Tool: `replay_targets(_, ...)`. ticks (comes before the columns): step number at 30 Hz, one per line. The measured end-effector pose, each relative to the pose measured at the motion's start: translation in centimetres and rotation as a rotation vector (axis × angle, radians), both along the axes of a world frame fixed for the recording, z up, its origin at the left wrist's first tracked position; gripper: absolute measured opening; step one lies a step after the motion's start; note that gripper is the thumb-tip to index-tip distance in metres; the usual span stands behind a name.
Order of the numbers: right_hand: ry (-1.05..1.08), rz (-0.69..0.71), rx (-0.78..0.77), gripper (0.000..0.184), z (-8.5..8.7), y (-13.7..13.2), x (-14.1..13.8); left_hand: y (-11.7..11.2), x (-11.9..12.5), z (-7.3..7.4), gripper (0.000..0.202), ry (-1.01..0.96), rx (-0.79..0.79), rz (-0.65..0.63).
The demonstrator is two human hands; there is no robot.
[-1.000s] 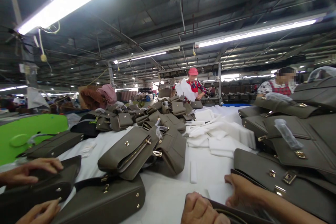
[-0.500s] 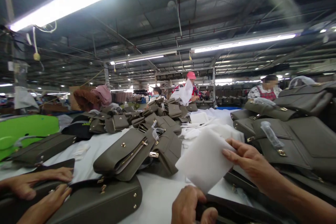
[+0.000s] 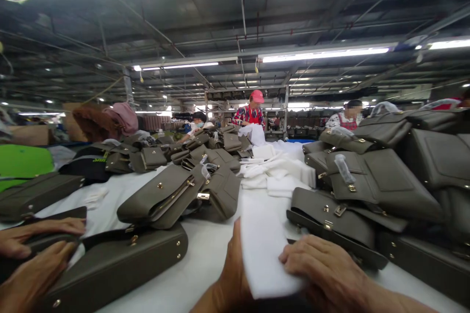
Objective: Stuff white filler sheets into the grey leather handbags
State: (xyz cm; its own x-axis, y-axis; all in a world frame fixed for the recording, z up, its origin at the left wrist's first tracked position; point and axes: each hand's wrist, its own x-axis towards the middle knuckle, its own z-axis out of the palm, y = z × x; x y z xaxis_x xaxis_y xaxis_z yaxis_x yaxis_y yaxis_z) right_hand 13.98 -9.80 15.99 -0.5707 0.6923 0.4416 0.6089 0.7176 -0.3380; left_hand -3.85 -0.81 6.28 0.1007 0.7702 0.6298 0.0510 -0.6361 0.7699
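A white sheet of soft padding (image 3: 261, 249) stands upright and bent in front of me. My left hand (image 3: 228, 274) is behind its left edge, with most of the fingers hidden by the sheet. From the right, my right hand (image 3: 323, 264) grips the sheet with curled fingers. Something dark shows just below the sheet, mostly hidden by my hands. Beyond my right hand lies an olive-grey handbag (image 3: 330, 220) with gold clasps. More white padding sheets (image 3: 279, 171) are heaped past the one I hold.
Another person's hands (image 3: 44, 244) work on a dark bag at the left. Handbags (image 3: 161, 195) lie in front, with a large pile (image 3: 382, 176) at right. White cloth (image 3: 205, 249) covers the table. A person in a red cap (image 3: 253, 110) stands across it.
The padding sheet has come down and closer, turned more upright. My left hand has shifted from the dark bag's edge to the sheet. The view has turned slightly right.
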Motion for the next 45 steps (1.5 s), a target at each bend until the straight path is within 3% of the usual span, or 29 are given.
replay_targets(3,-0.058,0.022,-0.098,0.023,1.0,-0.5,0.1,-0.5,-0.5,0.3,0.069,-0.071,-0.039,-0.144)
replay_targets(6,-0.069,-0.008,-0.301,0.021,1.4,0.1,0.6,-1.2,-0.7,1.3,0.101,-0.171,-0.033,-0.361)
replay_targets(9,0.041,-0.009,-0.499,0.013,0.9,1.8,0.4,-1.7,-0.8,2.1,0.091,-0.222,-0.033,-0.480)
replay_targets(12,0.284,-0.004,-0.574,0.008,-0.4,3.7,-0.6,-1.9,-1.0,2.3,0.062,-0.191,-0.043,-0.379)
replay_targets(16,0.449,-0.128,-0.463,0.013,-2.1,4.9,-1.4,-1.5,-1.2,1.8,0.043,-0.116,-0.007,-0.242)
replay_targets(20,0.420,-0.265,-0.336,0.049,-2.2,4.9,-0.5,-1.0,-1.3,1.2,0.035,-0.052,0.069,-0.129)
replay_targets(22,0.381,-0.156,-0.415,0.065,-1.8,4.9,0.2,-0.9,-1.4,1.0,0.033,-0.026,0.117,-0.079)
replay_targets(25,0.367,0.023,-0.598,0.053,-1.6,5.2,0.8,-1.0,-1.6,0.9,0.029,0.038,0.206,-0.036)
replay_targets(29,0.449,0.060,-0.624,0.044,-1.5,6.2,1.1,-1.2,-1.8,1.3,0.028,0.075,0.286,-0.006)
replay_targets(32,0.336,0.102,-0.634,0.043,-0.5,6.6,1.1,-1.2,-2.0,1.4,0.029,0.086,0.312,-0.008)
replay_targets(35,0.240,0.120,-0.631,0.039,0.7,6.6,1.0,-1.0,-2.0,1.1,0.035,0.074,0.241,-0.028)
replay_targets(37,0.342,0.079,-0.587,0.041,1.3,6.3,1.0,-0.8,-1.8,0.8,0.044,0.052,0.175,-0.059)
replay_targets(39,0.468,-0.014,-0.465,0.042,1.5,5.6,1.3,-0.6,-1.6,0.8,0.050,0.116,0.210,-0.097)
replay_targets(42,0.449,-0.223,-0.225,0.037,1.6,3.7,2.4,-0.6,-1.3,1.2,0.033,0.413,0.498,-0.128)
replay_targets(45,0.259,-0.375,-0.143,0.035,1.5,1.4,3.6,-1.1,-1.0,2.1,0.015,0.638,0.678,-0.046)
